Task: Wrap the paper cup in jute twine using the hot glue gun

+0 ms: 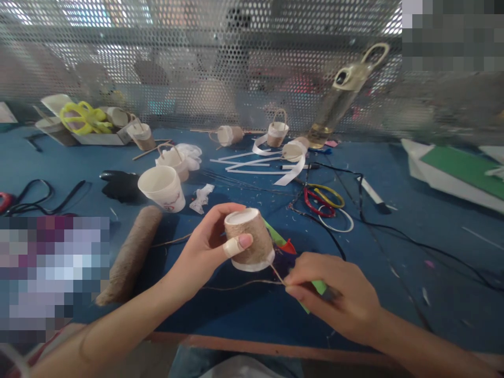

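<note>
My left hand (220, 231) is wrapped round a small white paper cup (255, 247) whose side is covered in brown twine. Tape is wound on the left thumb, which presses the cup's side. The cup is tilted upside down, its white base up and its bare rim down. From the rim a length of twine (277, 273) runs taut to my right hand (331, 289), pinched between thumb and forefinger. More twine trails left beneath the cup. A spool of twine (136, 252) lies left of my left hand. Behind the cup, a green strip (275, 233) shows partly.
Several small twine-wrapped cups with handles, one being a basket (277, 134), stand or lie at the back. Further things are a white paper cup (161, 186), yellow scissors (84, 118), a bottle (334, 105), white strips (252, 170), coloured rings (323, 202) and a black cable (413, 244).
</note>
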Motion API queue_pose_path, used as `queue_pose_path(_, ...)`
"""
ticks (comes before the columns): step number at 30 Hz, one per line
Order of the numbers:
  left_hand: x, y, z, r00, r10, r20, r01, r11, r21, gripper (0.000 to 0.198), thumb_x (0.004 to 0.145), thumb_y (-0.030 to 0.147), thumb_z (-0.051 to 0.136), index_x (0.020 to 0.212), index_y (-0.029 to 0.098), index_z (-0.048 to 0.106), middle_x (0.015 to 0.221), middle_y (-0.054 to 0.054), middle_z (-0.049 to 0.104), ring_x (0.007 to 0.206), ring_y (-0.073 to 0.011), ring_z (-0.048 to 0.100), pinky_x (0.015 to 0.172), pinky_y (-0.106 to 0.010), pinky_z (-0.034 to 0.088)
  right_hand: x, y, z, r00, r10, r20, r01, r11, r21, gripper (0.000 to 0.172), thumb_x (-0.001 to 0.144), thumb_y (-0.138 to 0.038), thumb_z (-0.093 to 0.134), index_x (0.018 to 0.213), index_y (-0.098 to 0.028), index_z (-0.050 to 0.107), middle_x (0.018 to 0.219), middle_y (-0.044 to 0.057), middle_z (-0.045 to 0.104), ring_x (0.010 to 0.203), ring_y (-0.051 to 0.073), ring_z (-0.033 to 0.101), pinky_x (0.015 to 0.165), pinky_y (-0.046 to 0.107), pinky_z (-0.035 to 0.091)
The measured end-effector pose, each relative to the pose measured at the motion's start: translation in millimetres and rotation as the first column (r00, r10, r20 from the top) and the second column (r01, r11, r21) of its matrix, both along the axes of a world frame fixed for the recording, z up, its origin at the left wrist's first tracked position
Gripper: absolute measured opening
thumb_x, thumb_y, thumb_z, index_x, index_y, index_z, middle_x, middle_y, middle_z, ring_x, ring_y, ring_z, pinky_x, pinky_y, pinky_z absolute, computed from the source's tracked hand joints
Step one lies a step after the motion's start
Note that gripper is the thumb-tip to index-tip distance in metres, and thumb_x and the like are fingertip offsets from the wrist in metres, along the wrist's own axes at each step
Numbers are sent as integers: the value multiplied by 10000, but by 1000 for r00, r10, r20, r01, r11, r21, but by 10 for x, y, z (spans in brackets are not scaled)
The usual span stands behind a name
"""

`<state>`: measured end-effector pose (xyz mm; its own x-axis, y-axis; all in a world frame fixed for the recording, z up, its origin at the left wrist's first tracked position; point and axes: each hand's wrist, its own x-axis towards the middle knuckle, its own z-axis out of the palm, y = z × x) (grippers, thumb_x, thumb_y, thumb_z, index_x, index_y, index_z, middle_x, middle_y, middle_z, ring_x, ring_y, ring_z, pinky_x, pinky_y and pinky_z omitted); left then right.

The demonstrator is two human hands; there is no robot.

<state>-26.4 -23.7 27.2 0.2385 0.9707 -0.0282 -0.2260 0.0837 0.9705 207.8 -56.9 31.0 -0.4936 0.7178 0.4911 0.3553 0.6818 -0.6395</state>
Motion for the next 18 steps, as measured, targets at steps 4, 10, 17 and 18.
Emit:
queue_pose_path(4,7,4,-8,999,30,-23,-28,998,56,388,773,306,837,1112,257,656,1091,-33,691,1012,-216,634,830,-293,510,-11,2,-21,998,69,2,-69,996,48,52,961,-204,634,932,-244,651,710,-16,739,580,115,643,588,236,505)
queue_pose_path(10,-5,-23,8,999,-5,-42,8,997,78,373,794,300,824,1125,277,652,1068,-9,678,981,-182,632,837,-273,507,17,47,-9,992,105,-74,-107,994,-20,66,950,-189,652,945,-251,675,709,-23,729,585,112,626,582,232,503)
queue_pose_path(17,-24,-41,25,995,-81,-61,84,996,40,350,814,330,802,1133,279,668,1070,-19,679,962,-188,623,801,-265,507,90,26,-68,984,-92,-150,55,971,-233,80,946,-238,664,867,-241,673,665,-26,640,573,115,587,528,243,440)
queue_pose_path(18,-23,-39,21,995,-93,-46,95,995,40,340,822,330,795,1134,284,668,1074,-16,685,966,-186,625,799,-260,505,91,22,-75,984,-105,-142,65,963,-261,96,952,-249,658,857,-238,671,657,-27,628,562,112,572,515,242,424)
